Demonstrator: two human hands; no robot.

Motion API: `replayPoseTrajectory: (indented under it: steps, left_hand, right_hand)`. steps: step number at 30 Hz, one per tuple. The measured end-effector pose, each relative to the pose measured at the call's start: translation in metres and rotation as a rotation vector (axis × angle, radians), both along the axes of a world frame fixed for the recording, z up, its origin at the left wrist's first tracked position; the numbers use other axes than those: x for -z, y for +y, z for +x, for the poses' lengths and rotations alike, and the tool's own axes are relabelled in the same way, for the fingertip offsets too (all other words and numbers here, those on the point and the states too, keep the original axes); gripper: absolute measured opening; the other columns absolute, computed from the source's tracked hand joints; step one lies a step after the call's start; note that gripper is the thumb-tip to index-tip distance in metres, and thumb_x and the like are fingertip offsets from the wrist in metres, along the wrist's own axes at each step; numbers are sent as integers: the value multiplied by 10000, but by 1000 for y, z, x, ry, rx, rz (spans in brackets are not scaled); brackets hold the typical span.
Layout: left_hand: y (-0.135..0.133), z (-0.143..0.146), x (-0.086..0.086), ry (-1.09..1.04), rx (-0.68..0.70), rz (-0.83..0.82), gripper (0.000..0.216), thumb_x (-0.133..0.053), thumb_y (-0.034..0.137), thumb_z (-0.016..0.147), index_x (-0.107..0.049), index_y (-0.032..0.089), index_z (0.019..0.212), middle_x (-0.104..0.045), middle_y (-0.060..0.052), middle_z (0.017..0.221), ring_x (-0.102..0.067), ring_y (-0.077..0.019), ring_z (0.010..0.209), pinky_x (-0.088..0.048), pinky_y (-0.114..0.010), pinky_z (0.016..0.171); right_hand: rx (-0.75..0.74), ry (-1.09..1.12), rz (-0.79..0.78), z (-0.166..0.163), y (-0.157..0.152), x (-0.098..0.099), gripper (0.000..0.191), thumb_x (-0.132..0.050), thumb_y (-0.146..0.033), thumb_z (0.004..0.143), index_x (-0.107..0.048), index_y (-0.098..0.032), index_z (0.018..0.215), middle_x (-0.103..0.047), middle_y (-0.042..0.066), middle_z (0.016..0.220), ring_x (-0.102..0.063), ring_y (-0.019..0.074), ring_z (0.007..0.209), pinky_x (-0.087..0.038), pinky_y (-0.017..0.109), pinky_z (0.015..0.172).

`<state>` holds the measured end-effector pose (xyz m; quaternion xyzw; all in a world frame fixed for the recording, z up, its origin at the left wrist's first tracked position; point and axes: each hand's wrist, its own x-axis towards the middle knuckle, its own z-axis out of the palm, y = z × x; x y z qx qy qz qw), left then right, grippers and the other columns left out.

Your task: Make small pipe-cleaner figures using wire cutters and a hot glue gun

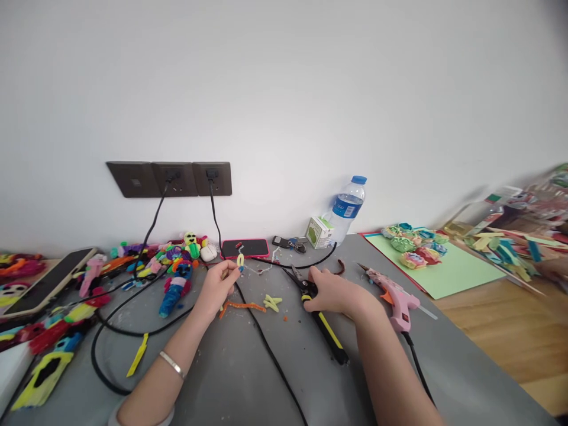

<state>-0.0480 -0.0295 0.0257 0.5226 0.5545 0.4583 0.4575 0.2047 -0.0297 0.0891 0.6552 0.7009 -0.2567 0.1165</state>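
Observation:
My left hand (220, 285) pinches a small yellow pipe-cleaner loop (240, 260) with a blue bit at its base, held up above the grey table. My right hand (332, 291) is closed around the pivot area of long-nose pliers (329, 334) with black and yellow handles; the jaws are spread apart and point away from me. Between the hands lie an orange pipe-cleaner strip (244, 306) and several short pale-yellow pieces (272, 303). To the right of the pliers rests a pink glue gun (402, 305), its nozzle facing the wall.
Colourful pipe-cleaner figures (177, 284) crowd the left side. Black cables (270, 349) cross the table. Along the wall are a phone (245, 248), keys (297, 245), a small box (319, 232) and a tilted water bottle (348, 207). Green paper (452, 275) bears crumpled paper flowers; another person's hand (552, 269) is far right.

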Motion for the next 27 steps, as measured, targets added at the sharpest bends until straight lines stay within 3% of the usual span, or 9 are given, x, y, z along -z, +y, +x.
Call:
replayPoseTrajectory:
  steps: [4, 8, 11, 13, 17, 27]
  left_hand:
    - [0, 0, 2, -19, 8, -3, 265, -597, 443, 744, -518, 190, 724, -304, 97, 536, -318, -70, 438, -249, -209, 465]
    - [0, 2, 1, -15, 32, -8, 269, -590, 444, 748, -505, 191, 715, -310, 95, 538, -300, -67, 439, -241, -208, 458]
    - [-2, 3, -2, 5, 36, 8, 272, -585, 446, 747, -491, 195, 702, -313, 92, 538, -289, -68, 439, -236, -208, 451]
    - [-3, 3, -4, 42, 33, 32, 264, -575, 438, 757, -484, 198, 695, -317, 89, 535, -290, -72, 439, -245, -211, 450]
    - [-4, 2, -3, 104, 37, 80, 236, -554, 411, 789, -489, 202, 699, -330, 80, 529, -307, -84, 443, -261, -216, 450]
    - [-5, 3, 0, 211, 47, 174, 205, -490, 346, 846, -466, 203, 700, -349, 60, 576, -342, -105, 516, -267, -221, 511]
  right_hand:
    - [-65, 251, -34, 23, -3, -18, 417, -583, -372, 743, -501, -257, 1134, -612, 47, 984, -607, 235, 829, -427, 314, 667]
    - [-90, 628, -17, 29, -5, -27, 421, -569, -317, 738, -493, -280, 1150, -610, 21, 1040, -631, 216, 885, -470, 316, 780]
    - [-15, 1057, -185, 16, -1, -19, 480, -491, -343, 768, -451, -255, 1239, -631, 41, 1040, -660, 230, 923, -470, 374, 902]
    - [9, 1309, -388, 3, 4, -10, 525, -467, -392, 750, -446, -224, 1246, -649, 70, 1022, -671, 240, 861, -492, 410, 875]
    - [-52, 1372, -686, -18, 10, 2, 493, -457, -379, 718, -487, -166, 1161, -672, 112, 959, -678, 249, 786, -515, 436, 805]
    - [7, 1455, -771, -21, 19, 20, 386, -422, -323, 789, -495, -166, 1133, -682, 119, 956, -695, 237, 814, -536, 414, 792]
